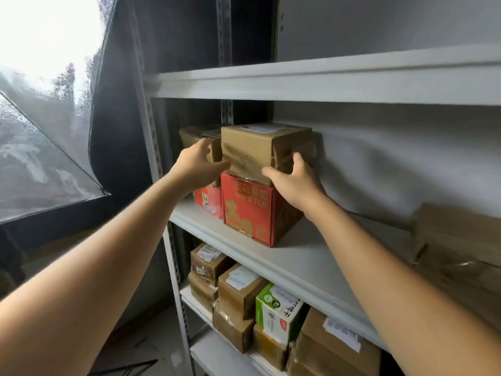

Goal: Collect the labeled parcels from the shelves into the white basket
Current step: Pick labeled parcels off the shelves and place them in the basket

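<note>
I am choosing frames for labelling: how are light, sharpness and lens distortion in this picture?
Head view: the bright window at upper left is blown out white; the held brown cardboard parcel is soft, its print unreadable; the brown box at far right is smeared; the grey metal shelf edges slant.

Left hand [198, 165], right hand [295, 184] grip brown parcel [260, 145] atop red box [248, 213].
</note>
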